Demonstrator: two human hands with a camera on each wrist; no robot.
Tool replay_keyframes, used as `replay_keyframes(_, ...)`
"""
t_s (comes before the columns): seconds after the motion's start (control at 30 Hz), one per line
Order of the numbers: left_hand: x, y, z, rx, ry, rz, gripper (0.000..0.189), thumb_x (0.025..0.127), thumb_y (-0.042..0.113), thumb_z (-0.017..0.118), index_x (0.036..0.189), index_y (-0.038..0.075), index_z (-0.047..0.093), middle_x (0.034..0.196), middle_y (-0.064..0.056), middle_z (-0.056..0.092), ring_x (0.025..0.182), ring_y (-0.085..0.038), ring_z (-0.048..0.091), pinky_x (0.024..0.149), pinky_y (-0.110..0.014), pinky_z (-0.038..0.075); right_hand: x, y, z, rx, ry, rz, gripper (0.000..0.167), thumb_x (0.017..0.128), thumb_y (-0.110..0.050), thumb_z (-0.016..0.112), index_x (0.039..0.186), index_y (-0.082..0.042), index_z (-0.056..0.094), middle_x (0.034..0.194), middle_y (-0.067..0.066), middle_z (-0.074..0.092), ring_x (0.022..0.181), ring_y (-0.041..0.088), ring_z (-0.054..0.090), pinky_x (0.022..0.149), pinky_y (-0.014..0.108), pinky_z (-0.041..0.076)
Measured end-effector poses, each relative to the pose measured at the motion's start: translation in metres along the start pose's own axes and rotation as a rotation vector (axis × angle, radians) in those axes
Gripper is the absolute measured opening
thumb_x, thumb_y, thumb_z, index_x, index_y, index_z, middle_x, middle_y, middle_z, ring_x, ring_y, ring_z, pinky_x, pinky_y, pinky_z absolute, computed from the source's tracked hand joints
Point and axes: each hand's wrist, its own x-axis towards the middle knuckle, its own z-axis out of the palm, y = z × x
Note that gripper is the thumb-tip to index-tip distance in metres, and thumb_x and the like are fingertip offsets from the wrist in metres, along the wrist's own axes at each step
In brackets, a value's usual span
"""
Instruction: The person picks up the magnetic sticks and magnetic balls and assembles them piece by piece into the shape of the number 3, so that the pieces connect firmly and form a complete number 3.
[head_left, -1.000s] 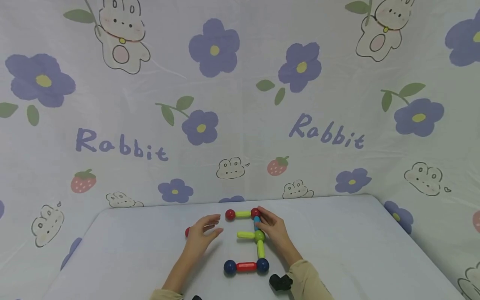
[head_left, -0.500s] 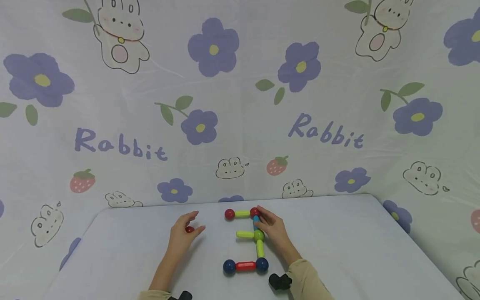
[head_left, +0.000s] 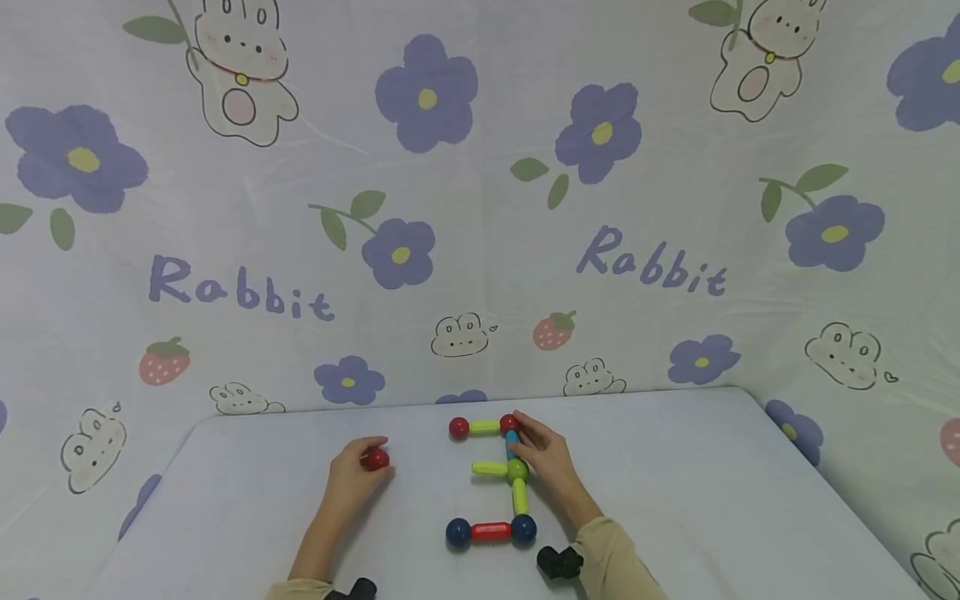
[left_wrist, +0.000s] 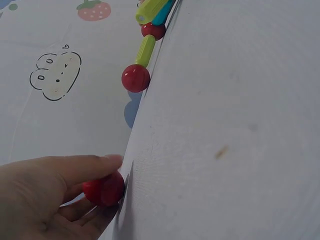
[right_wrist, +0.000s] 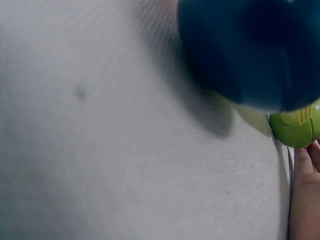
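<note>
On the left of the table, my left hand (head_left: pixel 354 479) curls its fingers and thumb round a loose red ball (head_left: pixel 377 459); the left wrist view shows the ball (left_wrist: pixel 105 189) between the digits. My right hand (head_left: pixel 551 462) holds the far right corner of a ball-and-rod toy build, fingertips at a red ball (head_left: pixel 509 424) and the thumb at the blue rod (head_left: pixel 512 445). From that corner a yellow-green rod (head_left: pixel 484 427) runs left to another red ball (head_left: pixel 459 428). Nearer, a green ball (head_left: pixel 517 472) joins two yellow-green rods.
The build's near end has two dark blue balls (head_left: pixel 459 533) joined by a red rod (head_left: pixel 491 532). One blue ball (right_wrist: pixel 250 50) fills much of the right wrist view. A white-covered table (head_left: pixel 712 500) meets a rabbit-print cloth (head_left: pixel 480 183) at the back.
My left hand has moved left, away from the build, and its fingers have closed in round the loose red ball. The right hand stays at the build's far corner.
</note>
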Motion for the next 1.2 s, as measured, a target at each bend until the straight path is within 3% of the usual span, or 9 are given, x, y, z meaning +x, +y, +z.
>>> replay_keyframes(0.43,0.001,0.004,0.008,-0.061,0.046,0.067,0.034,0.068,-0.004,0.074,0.1,-0.003,0.063,0.097,-0.017,0.061,0.09,-0.029,0.059,0.075,-0.035,0.049,0.0,0.0,0.0,0.01,0.0,0.013,0.053,0.078,0.001,0.065,0.128,-0.005,0.047,0.133,0.006,0.042,0.121,0.016,0.038,0.089,0.016,0.034)
replay_keyframes(0.6,0.0,0.011,0.015,-0.066,0.013,0.05,0.032,0.07,0.001,0.074,0.1,0.001,0.063,0.096,-0.014,0.062,0.089,-0.026,0.059,0.074,-0.034,0.049,0.0,0.0,0.001,0.012,0.003,0.016,0.053,0.079,0.002,0.064,0.128,-0.005,0.047,0.133,0.006,0.042,0.121,0.016,0.038,0.09,0.017,0.034)
replay_keyframes(0.83,0.002,0.009,0.03,-0.088,-0.027,-0.003,0.032,0.073,0.006,0.074,0.103,0.007,0.063,0.098,-0.006,0.061,0.089,-0.02,0.058,0.076,-0.029,0.048,0.0,-0.001,0.0,0.006,0.009,0.009,0.052,0.078,0.002,0.064,0.128,-0.004,0.048,0.132,0.006,0.043,0.121,0.016,0.038,0.091,0.019,0.034)
replay_keyframes(1.2,0.001,0.019,0.043,-0.093,-0.083,-0.007,0.031,0.075,0.01,0.072,0.104,0.011,0.063,0.099,-0.004,0.06,0.093,-0.02,0.055,0.077,-0.029,0.048,0.0,0.0,0.0,0.008,0.005,-0.001,0.053,0.078,0.002,0.064,0.128,-0.003,0.047,0.132,0.006,0.044,0.121,0.017,0.039,0.092,0.021,0.034)
